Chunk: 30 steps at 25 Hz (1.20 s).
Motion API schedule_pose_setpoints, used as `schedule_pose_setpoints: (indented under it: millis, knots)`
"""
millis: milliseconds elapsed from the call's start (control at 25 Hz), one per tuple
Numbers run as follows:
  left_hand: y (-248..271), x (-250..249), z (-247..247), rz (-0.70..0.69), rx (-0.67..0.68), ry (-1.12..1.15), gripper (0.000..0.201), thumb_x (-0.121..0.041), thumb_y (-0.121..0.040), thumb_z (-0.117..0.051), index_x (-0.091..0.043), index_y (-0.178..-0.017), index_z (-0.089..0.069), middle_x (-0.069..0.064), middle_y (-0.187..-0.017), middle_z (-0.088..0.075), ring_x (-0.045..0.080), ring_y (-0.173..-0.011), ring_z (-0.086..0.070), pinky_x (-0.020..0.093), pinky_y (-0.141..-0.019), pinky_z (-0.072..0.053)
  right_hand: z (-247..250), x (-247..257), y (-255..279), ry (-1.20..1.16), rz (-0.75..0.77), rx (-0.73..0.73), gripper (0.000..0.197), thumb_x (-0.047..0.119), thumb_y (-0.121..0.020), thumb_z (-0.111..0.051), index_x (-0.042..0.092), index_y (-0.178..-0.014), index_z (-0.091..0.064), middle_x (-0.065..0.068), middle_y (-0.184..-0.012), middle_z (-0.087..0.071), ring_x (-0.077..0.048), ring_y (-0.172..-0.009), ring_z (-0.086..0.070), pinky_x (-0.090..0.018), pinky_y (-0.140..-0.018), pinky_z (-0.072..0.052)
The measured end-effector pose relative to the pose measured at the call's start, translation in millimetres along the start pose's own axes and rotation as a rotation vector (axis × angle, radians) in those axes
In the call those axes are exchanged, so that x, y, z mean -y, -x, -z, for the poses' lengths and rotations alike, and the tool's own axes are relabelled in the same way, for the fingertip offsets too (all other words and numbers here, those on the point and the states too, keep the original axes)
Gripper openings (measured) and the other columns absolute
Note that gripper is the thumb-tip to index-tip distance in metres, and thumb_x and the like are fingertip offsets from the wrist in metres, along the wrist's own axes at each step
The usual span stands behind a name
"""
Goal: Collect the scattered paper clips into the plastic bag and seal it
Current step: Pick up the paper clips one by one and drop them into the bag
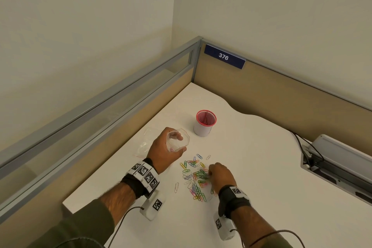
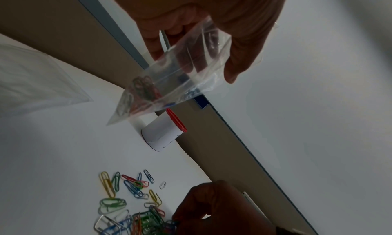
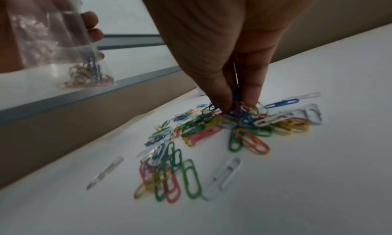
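Your right hand [image 1: 221, 174] pinches paper clips [image 1: 194, 177] from the bench [image 1: 261, 167] pile, while the plastic bag [image 1: 178, 141] (gripped in your left hand [image 1: 165, 152]) waits up-left.

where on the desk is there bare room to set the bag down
Bare white desk lies right of the paper clips, up to the cable tray, and along the near edge between the wrists. It is crowded around the clips under the right hand, and by the spare bags left of the left hand.
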<state>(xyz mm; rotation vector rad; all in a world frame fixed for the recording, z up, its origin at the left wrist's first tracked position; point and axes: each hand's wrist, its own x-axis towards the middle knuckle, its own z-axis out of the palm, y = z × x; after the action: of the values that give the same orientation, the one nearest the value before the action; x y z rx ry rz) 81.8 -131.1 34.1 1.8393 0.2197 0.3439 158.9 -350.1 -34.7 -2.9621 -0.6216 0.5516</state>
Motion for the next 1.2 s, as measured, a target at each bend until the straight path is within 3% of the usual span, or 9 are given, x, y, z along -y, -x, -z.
schedule_pose_setpoints:
  millis: [160,360,520,560,640,720,840,960,1200]
  knots:
    - [-1.3,-0.7,0.9,-0.005,-0.013,-0.006,0.042,-0.015,-0.075,-0.082,-0.021,-0.106,-0.054,-0.007,-0.106,-0.066,0.011,-0.111,-0.061,0.014,-0.092,-0.043,18.0,-10.7,-3.0,-0.298,-0.133,-0.115,0.014,0.008,-0.086,-0.055,0.011,-0.089,-0.068,-0.009,-0.097,-0.071,-0.023,-0.088,-0.064,-0.03,-0.079,-0.052]
    - [-1.5,4.3,-0.3,0.007,-0.013,-0.01,0.043,-0.016,-0.075,-0.082,-0.022,-0.107,-0.053,-0.007,-0.106,-0.067,0.012,-0.111,-0.061,0.02,-0.096,-0.044,59.3,-8.7,12.6,-0.79,-0.183,-0.272,0.016,0.002,-0.079,-0.07,0.015,-0.07,-0.069,-0.007,-0.074,-0.072,-0.026,-0.073,-0.069,-0.043,-0.079,-0.059]
    - [-3.1,3.9,-8.1,0.019,0.006,-0.011,0.044,-0.015,-0.076,-0.082,-0.02,-0.108,-0.053,-0.007,-0.106,-0.066,0.01,-0.11,-0.061,0.007,-0.089,-0.043,111.0,18.2,29.8,-1.104,-0.058,-0.384,0.009,0.0,-0.078,-0.072,0.008,-0.078,-0.073,-0.011,-0.073,-0.073,-0.03,-0.073,-0.07,-0.041,-0.077,-0.061]
    - [-2.9,3.6,-9.8,0.014,0.008,-0.011,0.044,-0.014,-0.076,-0.082,-0.02,-0.108,-0.053,-0.006,-0.106,-0.066,0.01,-0.109,-0.061,0.007,-0.088,-0.043,124.0,30.9,34.6,-1.174,-0.009,-0.39,0.008,0.0,-0.079,-0.071,0.008,-0.08,-0.074,-0.012,-0.074,-0.073,-0.031,-0.075,-0.071,-0.038,-0.076,-0.061]
    - [-3.4,4.1,-12.8,-0.004,0.015,-0.008,0.046,-0.014,-0.074,-0.083,-0.02,-0.109,-0.053,-0.007,-0.105,-0.066,0.011,-0.108,-0.062,0.016,-0.092,-0.046,142.7,57.2,40.0,-1.245,0.075,-0.397,0.01,0.0,-0.08,-0.071,0.01,-0.082,-0.074,-0.012,-0.078,-0.074,-0.028,-0.076,-0.071,-0.032,-0.075,-0.061]
    - [-3.0,2.9,-15.9,-0.003,0.028,-0.019,0.047,-0.014,-0.074,-0.083,-0.021,-0.11,-0.053,-0.011,-0.104,-0.065,0.008,-0.106,-0.061,0.019,-0.092,-0.047,147.7,77.9,39.3,-1.242,0.122,-0.405,0.012,0.001,-0.081,-0.07,0.012,-0.084,-0.075,-0.008,-0.08,-0.074,-0.024,-0.076,-0.071,-0.03,-0.074,-0.06]
    - [-3.7,-0.7,-19.6,0.01,0.04,-0.049,0.05,-0.018,-0.075,-0.083,-0.024,-0.113,-0.051,-0.014,-0.103,-0.061,0.001,-0.101,-0.06,0.005,-0.08,-0.045,140.4,95.7,35.3,-1.121,0.135,-0.415,0.008,0.006,-0.081,-0.071,0.013,-0.086,-0.074,-0.001,-0.079,-0.073,-0.013,-0.073,-0.069,-0.025,-0.074,-0.058]
    - [-4.3,-1.1,-21.5,0.023,0.033,-0.039,0.05,-0.018,-0.076,-0.083,-0.029,-0.111,-0.05,-0.018,-0.1,-0.061,-0.004,-0.094,-0.062,0.002,-0.072,-0.047,132.4,106.3,38.0,-0.934,0.17,-0.411,0.005,0.015,-0.083,-0.071,0.016,-0.088,-0.073,0.004,-0.083,-0.071,-0.007,-0.076,-0.064,-0.016,-0.071,-0.053]
    - [-3.1,-2.3,-23.9,0.043,0.028,-0.04,0.05,-0.021,-0.076,-0.083,-0.037,-0.106,-0.047,-0.025,-0.097,-0.059,-0.014,-0.09,-0.059,0.0,-0.07,-0.045,136.0,113.1,44.1,-0.669,0.199,-0.391,0.014,0.014,-0.091,-0.06,0.014,-0.099,-0.072,0.001,-0.097,-0.069,-0.014,-0.088,-0.064,-0.024,-0.083,-0.054]
